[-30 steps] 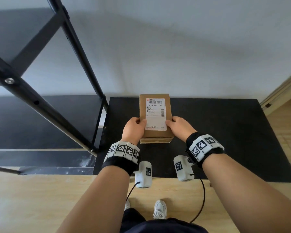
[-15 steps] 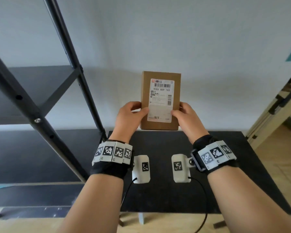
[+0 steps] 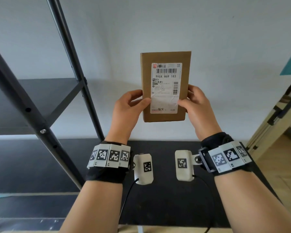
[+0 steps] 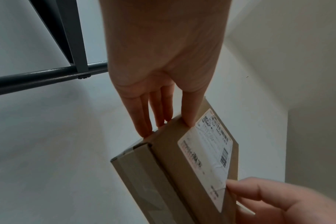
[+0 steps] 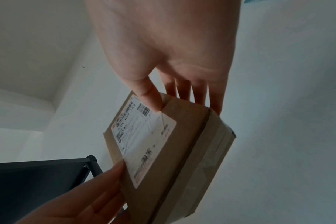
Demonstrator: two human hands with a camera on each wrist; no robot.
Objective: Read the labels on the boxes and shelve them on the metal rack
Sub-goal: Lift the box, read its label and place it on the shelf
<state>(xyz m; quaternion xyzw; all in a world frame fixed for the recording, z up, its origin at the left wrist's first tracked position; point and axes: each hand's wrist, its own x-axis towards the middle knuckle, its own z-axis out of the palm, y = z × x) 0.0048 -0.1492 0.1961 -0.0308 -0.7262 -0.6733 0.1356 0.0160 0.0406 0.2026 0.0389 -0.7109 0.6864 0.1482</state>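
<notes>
The box (image 3: 165, 86) was in the air, upright, label (image 3: 165, 88) toward the person, in front of the wall (image 3: 208, 39) and above the black table (image 3: 166, 199). The label read "900X H69 183" under a barcode. The left hand (image 3: 126, 111) pinched the box's left edge, thumb on the front beside the label and fingers (image 4: 144, 118) pressed together behind. The right hand (image 3: 196, 108) pinched the right edge the same way, thumb on the label's corner, fingers (image 5: 199, 92) slightly spread at the back. The rack (image 3: 40, 115) stood to the left, apart from the box, its dark shelf (image 3: 40, 98) at about the hands' height. Both wrists wore black bands with square-patterned tags.
</notes>
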